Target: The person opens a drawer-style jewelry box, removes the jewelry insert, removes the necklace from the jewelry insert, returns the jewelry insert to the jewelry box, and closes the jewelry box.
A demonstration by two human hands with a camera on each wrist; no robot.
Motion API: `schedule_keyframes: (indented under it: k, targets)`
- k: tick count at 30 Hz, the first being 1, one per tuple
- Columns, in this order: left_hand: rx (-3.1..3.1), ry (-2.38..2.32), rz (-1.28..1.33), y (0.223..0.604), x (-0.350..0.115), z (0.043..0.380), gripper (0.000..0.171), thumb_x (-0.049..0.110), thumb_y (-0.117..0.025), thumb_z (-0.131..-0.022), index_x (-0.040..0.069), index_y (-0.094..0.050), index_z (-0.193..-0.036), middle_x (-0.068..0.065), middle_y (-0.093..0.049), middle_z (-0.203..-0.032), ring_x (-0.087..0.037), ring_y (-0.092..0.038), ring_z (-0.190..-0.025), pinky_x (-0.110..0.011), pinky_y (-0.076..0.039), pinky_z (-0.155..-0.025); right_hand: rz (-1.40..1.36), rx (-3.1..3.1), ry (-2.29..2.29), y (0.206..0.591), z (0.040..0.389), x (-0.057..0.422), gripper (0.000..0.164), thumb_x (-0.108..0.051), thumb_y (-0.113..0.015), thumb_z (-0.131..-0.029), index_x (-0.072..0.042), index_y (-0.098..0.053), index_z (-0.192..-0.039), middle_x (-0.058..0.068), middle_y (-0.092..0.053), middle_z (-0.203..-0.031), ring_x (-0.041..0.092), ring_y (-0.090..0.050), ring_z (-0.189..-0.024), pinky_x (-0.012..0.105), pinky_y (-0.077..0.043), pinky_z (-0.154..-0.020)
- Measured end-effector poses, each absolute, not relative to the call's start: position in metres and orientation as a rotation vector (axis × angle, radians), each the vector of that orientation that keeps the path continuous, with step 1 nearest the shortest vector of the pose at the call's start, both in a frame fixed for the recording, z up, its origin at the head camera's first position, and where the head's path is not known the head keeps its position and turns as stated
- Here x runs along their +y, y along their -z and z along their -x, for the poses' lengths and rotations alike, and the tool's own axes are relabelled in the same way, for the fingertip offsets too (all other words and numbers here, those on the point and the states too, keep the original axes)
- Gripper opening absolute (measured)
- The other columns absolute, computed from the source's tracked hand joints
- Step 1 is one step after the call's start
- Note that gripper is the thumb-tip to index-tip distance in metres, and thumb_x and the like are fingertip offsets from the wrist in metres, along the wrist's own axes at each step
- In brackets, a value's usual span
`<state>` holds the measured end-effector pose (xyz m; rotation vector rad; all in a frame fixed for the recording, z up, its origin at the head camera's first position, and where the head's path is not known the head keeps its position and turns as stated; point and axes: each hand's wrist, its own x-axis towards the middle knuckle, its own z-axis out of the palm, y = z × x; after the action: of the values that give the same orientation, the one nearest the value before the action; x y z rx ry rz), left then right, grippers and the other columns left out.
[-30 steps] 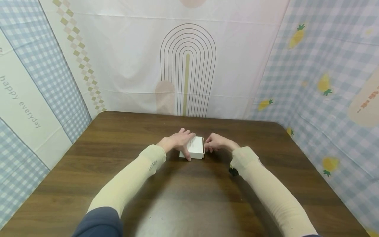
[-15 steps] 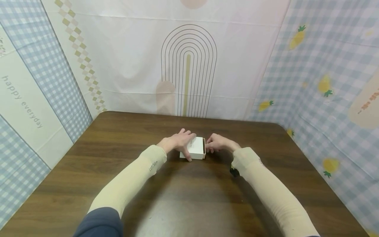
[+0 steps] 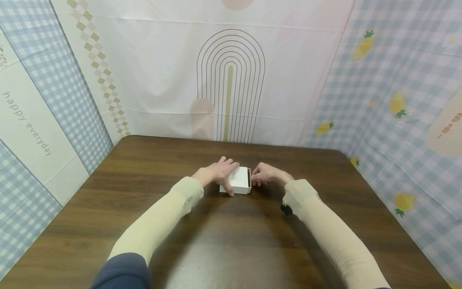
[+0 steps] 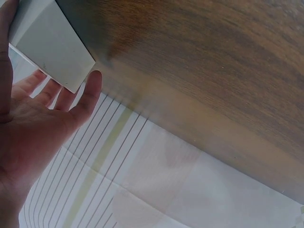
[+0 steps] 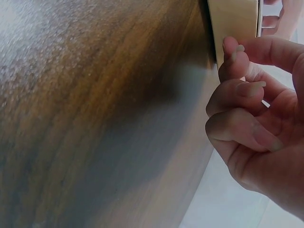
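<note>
- The white cardboard box (image 3: 241,176) sits flat on the table, just below the middle of the head view, its right end showing a dark gap.
- My left hand (image 3: 218,171) straddles it, thumb on the near side and fingers beyond, clamped across its width; I judge this steadies the outer shell.
- At the right end, the cream inner tray (image 5: 233,19) stands slightly proud of that shell.
- My right hand (image 3: 264,174) has its thumb and forefinger together in a pinch at the tray's end, the other fingers curled in, probably to get purchase on so narrow an edge; whether a tab lies between them I cannot tell.
- Dark wood-grain table (image 3: 223,241), glossy at lower centre.
- A white hanging (image 3: 288,80) with a line-drawn arch fills the top centre; blue gingham cloth (image 3: 379,132) with yellow fruit covers the right, and a "happy everyday" panel (image 3: 27,124) the left.
</note>
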<state>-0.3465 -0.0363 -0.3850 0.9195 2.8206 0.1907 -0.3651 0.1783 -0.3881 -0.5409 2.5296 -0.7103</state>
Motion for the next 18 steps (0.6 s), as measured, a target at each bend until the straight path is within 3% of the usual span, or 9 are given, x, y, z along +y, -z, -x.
schedule_keyframes:
  k: [18]
  targets:
    - [2.816,-0.198,-0.910,0.3860,-0.0363,0.3488,0.094,0.049,-0.089,-0.054,0.017,-0.045,-0.132,-0.004,-0.050,-0.116,-0.022,-0.040,-0.106,-0.037,-0.046,-0.081,0.540,2.525,0.718,0.3875,0.3648,0.1794,0.021,-0.012,-0.057,-0.086,0.000,-0.071,-0.074,-0.001,-0.056,-0.052,0.007,-0.041,-0.041,0.022,-0.033,-0.042]
